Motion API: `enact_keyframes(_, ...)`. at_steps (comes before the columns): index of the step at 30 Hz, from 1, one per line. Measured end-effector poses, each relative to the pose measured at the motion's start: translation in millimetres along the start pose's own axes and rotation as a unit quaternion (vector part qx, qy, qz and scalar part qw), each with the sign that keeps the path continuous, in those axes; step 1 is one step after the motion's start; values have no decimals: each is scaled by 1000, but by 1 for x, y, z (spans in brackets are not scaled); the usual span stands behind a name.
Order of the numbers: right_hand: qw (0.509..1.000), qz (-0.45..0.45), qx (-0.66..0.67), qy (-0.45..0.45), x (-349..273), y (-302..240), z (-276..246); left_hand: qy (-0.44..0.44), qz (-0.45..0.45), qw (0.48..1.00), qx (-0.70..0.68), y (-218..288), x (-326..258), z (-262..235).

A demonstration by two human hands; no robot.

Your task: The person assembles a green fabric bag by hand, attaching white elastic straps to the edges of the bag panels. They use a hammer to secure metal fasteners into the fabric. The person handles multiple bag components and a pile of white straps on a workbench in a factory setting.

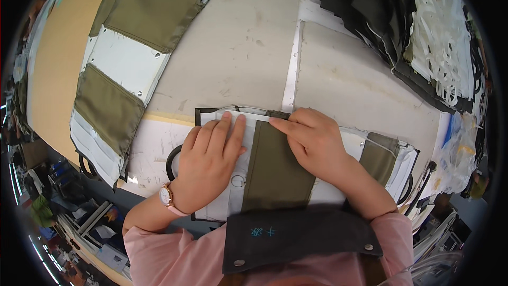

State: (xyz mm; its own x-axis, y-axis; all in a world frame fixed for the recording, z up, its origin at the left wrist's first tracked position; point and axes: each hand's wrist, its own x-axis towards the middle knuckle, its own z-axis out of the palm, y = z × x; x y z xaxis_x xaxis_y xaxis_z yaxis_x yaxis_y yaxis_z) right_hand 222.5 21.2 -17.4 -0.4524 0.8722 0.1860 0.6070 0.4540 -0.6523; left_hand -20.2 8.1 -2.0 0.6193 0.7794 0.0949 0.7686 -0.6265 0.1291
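Observation:
A white and olive-green fabric panel (pixel 280 169) with dark edging lies before me on the table. Along its far edge runs a narrow white strip (pixel 259 117). My left hand (pixel 209 151) rests on the panel's left part, fingers stretched out toward that strip, fingertips touching it. At the strip's right end is my right hand (pixel 317 140); its index finger points left along the strip and the other fingers are curled in at the panel's edge. What lies under the curled fingers is hidden. A black loop (pixel 172 162) sticks out at the panel's left side.
Another white and olive-green panel (pixel 153 13) lies at the left, reaching toward the table's near edge. Stacked dark fabric pieces (pixel 365 0) and a heap of white loops (pixel 442 37) are at the far right. Clear plastic bags (pixel 460 153) sit at the right edge.

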Motion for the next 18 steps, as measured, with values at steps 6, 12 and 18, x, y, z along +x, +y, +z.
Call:
enact_keyframes(6,1000,5,-4,2,-1,0,1,-18,16,1000,17,1,4,-5)
enact_keyframes(12,999,4,-41,-15,2,-4,1,-5,-4,999,51,12,16,-9)
enact_keyframes(18,999,6,-33,3,-10,-6,-13,-67,-17,997,27,25,7,-3)
